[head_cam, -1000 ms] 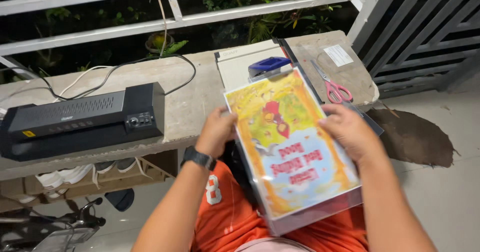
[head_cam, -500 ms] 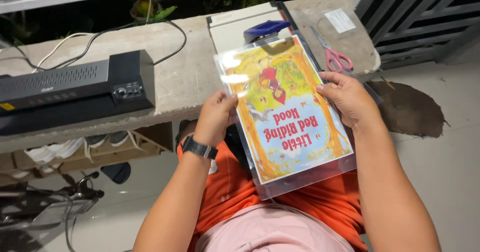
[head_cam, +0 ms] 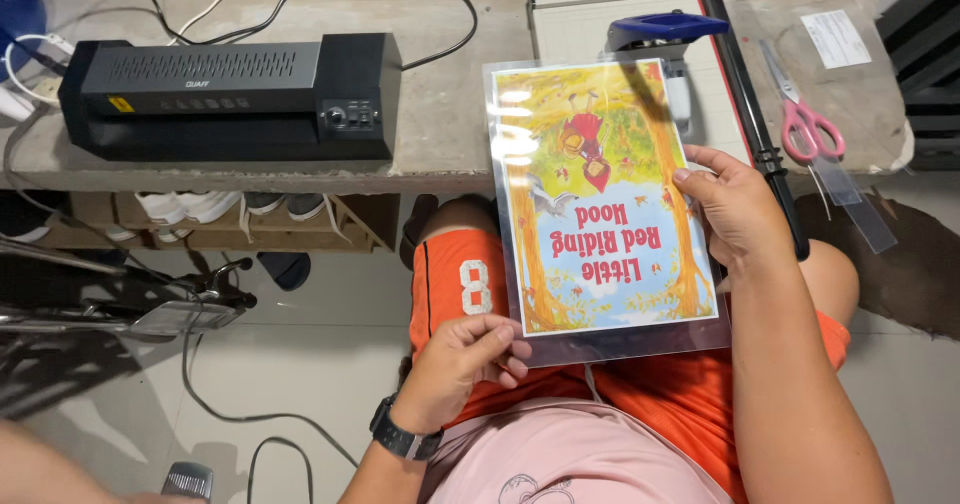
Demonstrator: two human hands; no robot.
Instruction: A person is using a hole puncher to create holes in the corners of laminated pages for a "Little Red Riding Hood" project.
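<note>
A seated person is holding a laminated picture sheet (head_cam: 600, 199) over the lap, its top edge reaching over the front of the concrete bench (head_cam: 440, 114). The left hand (head_cam: 462, 364) is pinching the sheet's lower left corner, thumb on top and fingers curled beneath. The right hand (head_cam: 735, 204) is gripping the right edge, thumb lying on the face. On the bench, a black laminator (head_cam: 230, 94) is sitting to the left, a paper trimmer (head_cam: 640, 14) is lying behind the sheet, and pink-handled scissors (head_cam: 805, 114) are resting to the right.
</note>
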